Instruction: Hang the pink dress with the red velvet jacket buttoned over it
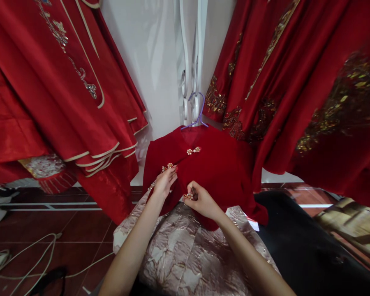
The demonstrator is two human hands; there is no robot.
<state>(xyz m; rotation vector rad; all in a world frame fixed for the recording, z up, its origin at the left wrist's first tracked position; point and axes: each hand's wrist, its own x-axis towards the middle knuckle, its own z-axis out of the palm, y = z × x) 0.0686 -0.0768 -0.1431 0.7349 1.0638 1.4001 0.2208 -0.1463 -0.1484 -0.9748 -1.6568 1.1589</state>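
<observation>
Jacket (pixel 223 164) looks fastened at the neck clasp (pixel 193 151) only; your right fingers (pixel 190 186) pinch a lower clasp (pixel 188 196), the grip of your left fingers (pixel 172 176) unclear.

My right hand (pixel 205 201) pinches a lower clasp (pixel 188 196) of gold flowers and beads near the hem of a red top (pixel 222 168). My left hand (pixel 165 181) lies on the front, its fingers at another flower clasp (pixel 169 166); I can't tell how firmly they grip. Near the neckline, an upper clasp (pixel 193 151) spans the front. A purple hanger (pixel 200 117) sits in the neck. Pale cloth (pixel 185 250) spreads under my forearms. Red garments hang at left (pixel 80 82) and right (pixel 296 82), and a cable (pixel 51 259) loops across the tiles (pixel 80 224).
</observation>
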